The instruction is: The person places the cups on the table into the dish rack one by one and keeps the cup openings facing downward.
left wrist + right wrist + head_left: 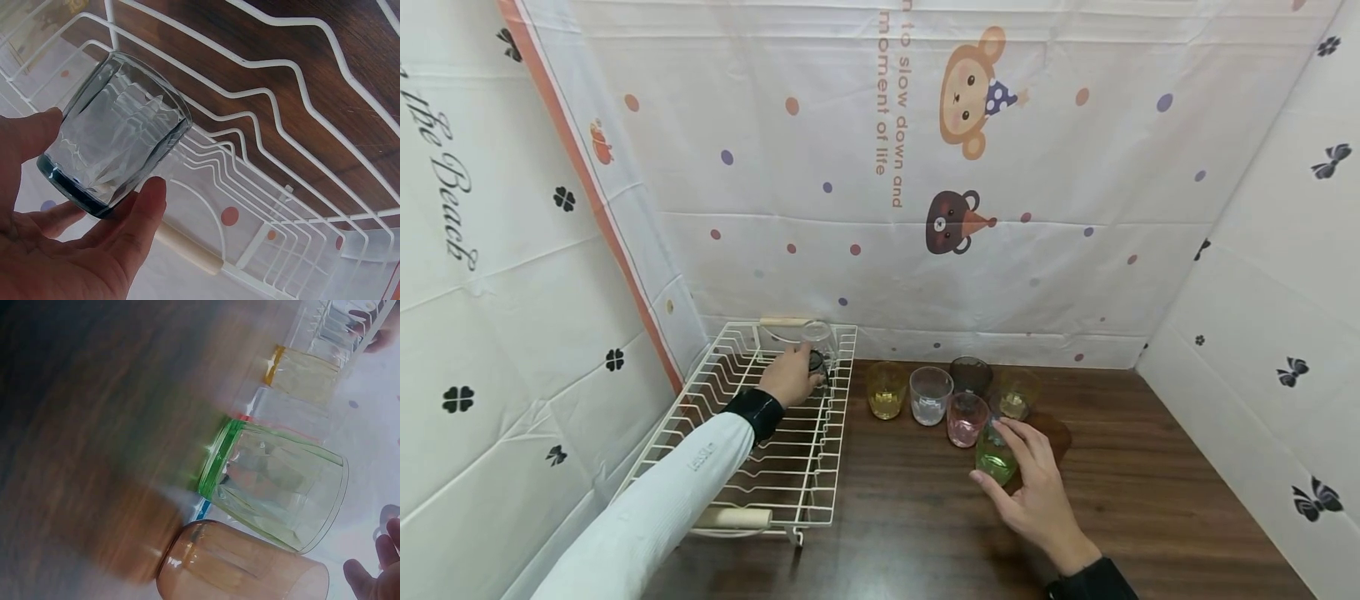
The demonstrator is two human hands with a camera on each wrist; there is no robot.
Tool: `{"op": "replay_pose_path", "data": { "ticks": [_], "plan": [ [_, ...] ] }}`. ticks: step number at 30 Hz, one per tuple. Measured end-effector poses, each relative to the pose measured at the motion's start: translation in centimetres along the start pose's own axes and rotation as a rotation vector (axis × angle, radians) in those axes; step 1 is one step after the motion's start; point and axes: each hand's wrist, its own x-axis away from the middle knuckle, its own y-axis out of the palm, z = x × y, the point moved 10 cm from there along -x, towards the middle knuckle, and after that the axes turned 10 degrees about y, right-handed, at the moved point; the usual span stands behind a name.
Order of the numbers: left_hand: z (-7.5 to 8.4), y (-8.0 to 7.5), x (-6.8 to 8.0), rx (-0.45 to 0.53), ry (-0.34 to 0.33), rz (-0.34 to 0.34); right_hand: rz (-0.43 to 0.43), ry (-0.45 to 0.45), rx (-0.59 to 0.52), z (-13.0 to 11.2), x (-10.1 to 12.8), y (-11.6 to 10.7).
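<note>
My left hand (788, 377) grips a smoky blue-grey drinking glass (119, 137) over the far right part of the white wire dish rack (838, 467). Thumb and fingers lie on either side of the glass, which is tilted in the left wrist view. Just beyond it a clear glass (820, 335) is in the rack's far corner. Over on the table, my right hand (1033, 492) is beside a green glass (992, 458), its thumb and fingers spread. In the right wrist view the fingertips are apart from the green glass's rim.
Around the green glass stand a pink glass (967, 419), a clear glass (931, 396), a yellow glass (887, 390), a dark glass (972, 375), another yellowish glass (1018, 392) and a brown glass (244, 562). Patterned cloth walls (820, 183) enclose the wooden table (1150, 467).
</note>
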Motion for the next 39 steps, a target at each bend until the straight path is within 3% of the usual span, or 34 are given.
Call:
{"op": "replay_pose_path", "data": {
  "ticks": [12,20,30,39],
  "plan": [
    [-0.5,0.0,0.2,0.022,-0.019,0.008,-0.006,0.016,0.024,-1.1,-0.3,0.4],
    [-0.4,-1.6,1.3,0.032,0.002,0.041,-0.037,0.059,0.014,-1.1,-0.8,0.6],
    [2.0,-3.8,3.0,-0.032,0.086,0.095,-0.090,0.073,0.039,-1.1,-3.3,1.3],
    [4.9,-5.8,5.6,-0.071,0.165,0.158,-0.259,0.114,0.101,-1.6,-7.5,3.5]
  ]
}}
